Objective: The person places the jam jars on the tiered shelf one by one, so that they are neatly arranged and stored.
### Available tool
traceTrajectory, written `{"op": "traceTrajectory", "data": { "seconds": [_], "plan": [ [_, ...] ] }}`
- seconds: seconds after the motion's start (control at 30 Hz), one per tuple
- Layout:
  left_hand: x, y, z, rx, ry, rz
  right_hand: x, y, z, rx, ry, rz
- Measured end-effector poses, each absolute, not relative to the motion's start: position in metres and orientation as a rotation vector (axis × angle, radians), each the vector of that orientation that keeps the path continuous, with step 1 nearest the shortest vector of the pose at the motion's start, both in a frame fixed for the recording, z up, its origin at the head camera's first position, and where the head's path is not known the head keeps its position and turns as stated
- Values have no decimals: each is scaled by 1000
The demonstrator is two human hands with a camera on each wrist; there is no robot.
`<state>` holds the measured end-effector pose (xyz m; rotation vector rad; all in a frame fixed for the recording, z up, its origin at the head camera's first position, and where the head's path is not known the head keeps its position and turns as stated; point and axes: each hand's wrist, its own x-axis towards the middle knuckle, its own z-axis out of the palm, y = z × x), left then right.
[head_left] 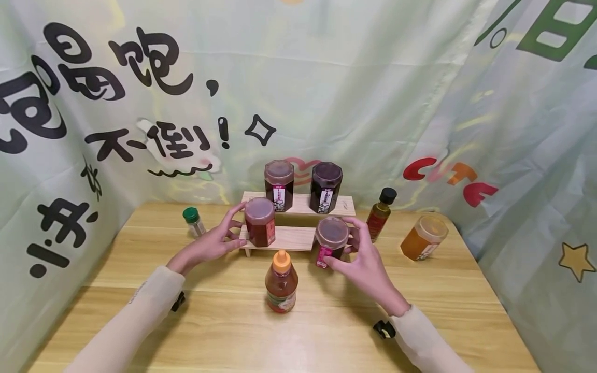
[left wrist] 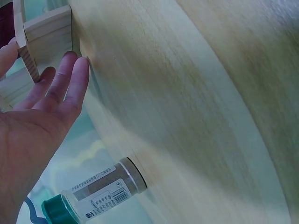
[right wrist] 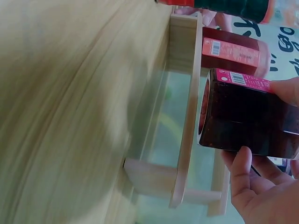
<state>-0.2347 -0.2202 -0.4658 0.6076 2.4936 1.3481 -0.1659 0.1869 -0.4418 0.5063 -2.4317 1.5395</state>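
Note:
A two-step wooden stand is at the back of the table. My right hand grips a dark jar with a pink label around its sides, at the right of the lower step. In the right wrist view this dark jar is tilted, its base close over the step's edge. A red-brown jar stands at the left end of the lower step. Beside it is my left hand, fingertips right at the stand's end. The left wrist view shows its fingers extended and loose, holding nothing.
Two dark jars, one left and one right, stand on the upper step. An orange-capped squeeze bottle is in front. Rightward are a black-capped bottle and an amber jar; a green-capped shaker stands left.

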Motion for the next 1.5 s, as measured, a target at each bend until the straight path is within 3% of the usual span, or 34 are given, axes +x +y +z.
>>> {"op": "traceTrajectory", "data": {
  "seconds": [0.7, 1.5],
  "plan": [
    [-237, -222, -468, 602, 2472, 1384, -189, 146, -450, 569, -2394, 1664],
    [-235, -221, -471, 614, 2454, 1413, -198, 137, -454, 484, -2347, 1813]
  ]
}}
